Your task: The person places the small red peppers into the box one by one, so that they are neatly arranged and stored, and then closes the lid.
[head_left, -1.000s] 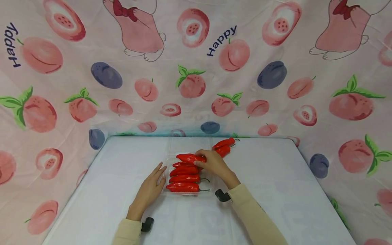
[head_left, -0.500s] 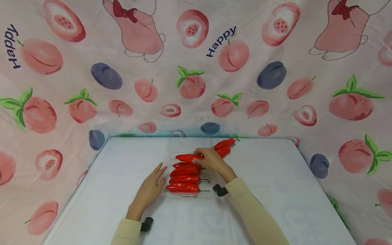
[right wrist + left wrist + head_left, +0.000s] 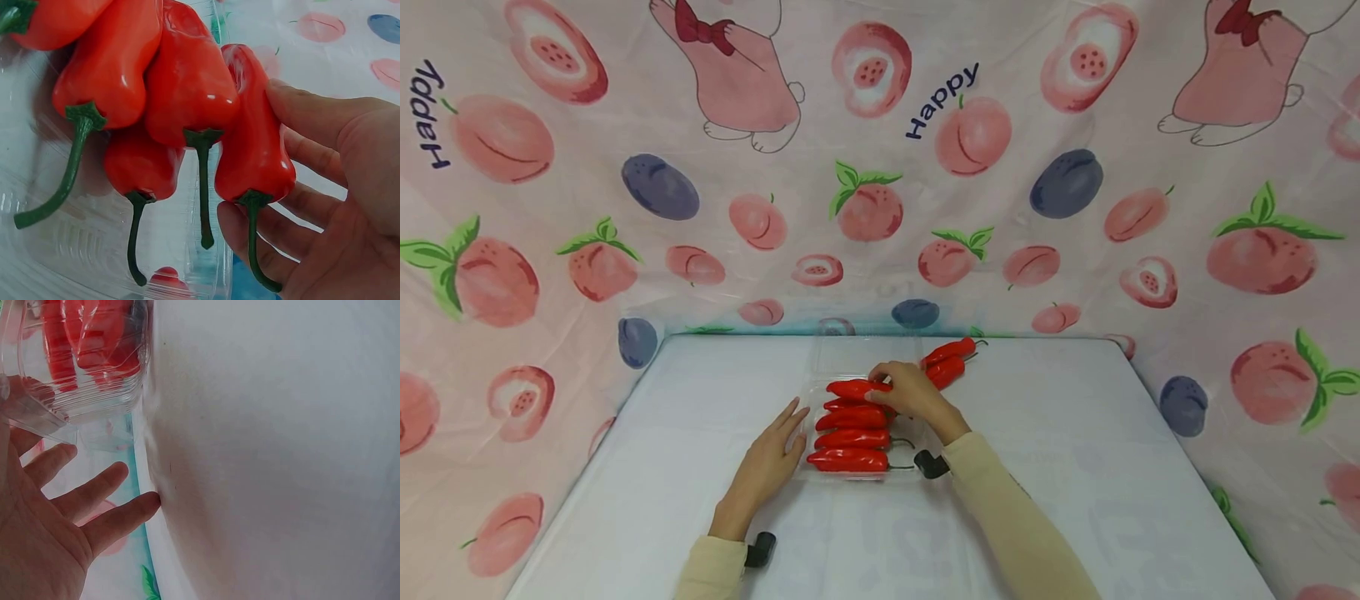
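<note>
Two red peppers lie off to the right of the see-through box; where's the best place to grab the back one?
Probably across the thick end of the back pepper, just below its stem, reaching down from above and the right. That end points away from the clear lid, while the front pepper lies close along its near side.

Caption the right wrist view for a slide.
Right hand holds a red pepper beside other peppers in a clear plastic container.

Soft light, small glints on peppers [image 3: 194, 81], dimmer wrist views
</note>
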A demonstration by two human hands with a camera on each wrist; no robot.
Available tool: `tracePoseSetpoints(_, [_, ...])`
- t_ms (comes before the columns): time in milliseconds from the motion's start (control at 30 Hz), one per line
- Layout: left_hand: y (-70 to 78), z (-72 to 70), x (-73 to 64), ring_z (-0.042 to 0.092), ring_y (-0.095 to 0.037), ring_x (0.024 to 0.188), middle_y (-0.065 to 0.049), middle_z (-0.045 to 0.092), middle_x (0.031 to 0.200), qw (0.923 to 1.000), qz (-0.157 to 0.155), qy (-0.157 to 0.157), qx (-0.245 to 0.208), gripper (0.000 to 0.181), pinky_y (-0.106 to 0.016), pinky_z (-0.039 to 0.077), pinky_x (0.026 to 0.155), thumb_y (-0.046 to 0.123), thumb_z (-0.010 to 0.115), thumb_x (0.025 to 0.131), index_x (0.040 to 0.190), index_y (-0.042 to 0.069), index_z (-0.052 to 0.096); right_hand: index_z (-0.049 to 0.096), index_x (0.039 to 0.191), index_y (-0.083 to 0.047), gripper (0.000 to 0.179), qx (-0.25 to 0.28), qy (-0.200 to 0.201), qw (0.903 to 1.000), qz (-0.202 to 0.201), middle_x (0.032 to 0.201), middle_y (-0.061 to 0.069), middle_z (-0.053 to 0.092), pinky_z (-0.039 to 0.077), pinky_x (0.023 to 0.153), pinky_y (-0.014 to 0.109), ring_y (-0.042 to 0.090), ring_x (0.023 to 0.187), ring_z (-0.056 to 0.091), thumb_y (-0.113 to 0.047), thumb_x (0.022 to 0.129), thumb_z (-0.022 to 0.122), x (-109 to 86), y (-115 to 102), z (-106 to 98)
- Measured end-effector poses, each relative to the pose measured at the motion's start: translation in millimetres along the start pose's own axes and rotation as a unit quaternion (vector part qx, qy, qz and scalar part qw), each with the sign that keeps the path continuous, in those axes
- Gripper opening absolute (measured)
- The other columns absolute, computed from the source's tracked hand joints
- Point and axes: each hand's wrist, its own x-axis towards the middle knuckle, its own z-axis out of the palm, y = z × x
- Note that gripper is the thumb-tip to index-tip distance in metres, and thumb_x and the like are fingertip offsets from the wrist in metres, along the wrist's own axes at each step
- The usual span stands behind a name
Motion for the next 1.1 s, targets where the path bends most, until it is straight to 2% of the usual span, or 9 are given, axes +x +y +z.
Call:
tracePoseSetpoints(333, [0.9,1.0,-0.2,0.040,-0.031,0.144,-0.002,0.032,0.161,1.0000,-0.008,-0.002,-0.001,0.053,-0.057,0.042,0.109,0.030,0.056,0.097,0.148,0.022,0.045,0.068,0.119,-0.017,0.031,-0.005,-0.002,1.0000,-0.004,0.110,0.002,0.070,0.057,0.069,0.025,0.017,0.091,0.060,-0.028,0.090,0.071,5.0,4.5,4.3])
tracePoseSetpoints(600, [0.9,1.1,-0.5,0.041,-0.031,0.143,-0.002,0.033,0.161,1.0000,-0.004,0.000,0.000,0.052,-0.057,0.042,0.109,0.029,0.056,0.097,0.148,0.021,0.046,0.070,0.116,-0.016,0.030,-0.031,0.020,0.9992,-0.016,0.111,0.002,0.066,0.056,0.091,0.038,0.019,0.103,0.059,-0.028,0.088,0.073,5.0,5.8,5.5])
tracePoseSetpoints(700, [1.2,1.1,-0.3,0.041,-0.032,0.143,-0.002,0.032,0.161,1.0000,-0.004,-0.001,0.000,0.052,-0.057,0.042,0.109,0.030,0.056,0.098,0.148,0.021,0.045,0.070,0.116,-0.015,0.030,-0.027,0.026,0.9991,-0.020,0.112,0.003,0.067,0.056,0.092,0.039,0.021,0.104,0.059,-0.026,0.088,0.073,4.2,6.6,5.9])
tracePoseSetpoints(933, [1.3,1.7,-0.1,0.042,-0.032,0.143,-0.002,0.033,0.161,1.0000,-0.005,0.003,0.002,0.053,-0.057,0.042,0.109,0.029,0.057,0.097,0.148,0.021,0.046,0.065,0.124,-0.014,0.036,-0.003,0.050,0.9985,-0.023,0.128,0.009,0.062,0.057,0.092,0.042,0.027,0.114,0.059,-0.026,0.091,0.070,-1.7,3.1,1.3])
tracePoseSetpoints(1100, [0.4,2.1,-0.6,0.042,-0.031,0.142,-0.001,0.033,0.161,1.0000,-0.005,0.007,0.001,0.052,-0.056,0.043,0.109,0.029,0.056,0.097,0.148,0.022,0.046,0.064,0.124,-0.016,0.035,0.009,0.076,0.9963,-0.038,0.128,0.006,0.062,0.058,0.090,0.042,0.030,0.116,0.060,-0.025,0.091,0.070,-12.2,-8.0,-8.7])
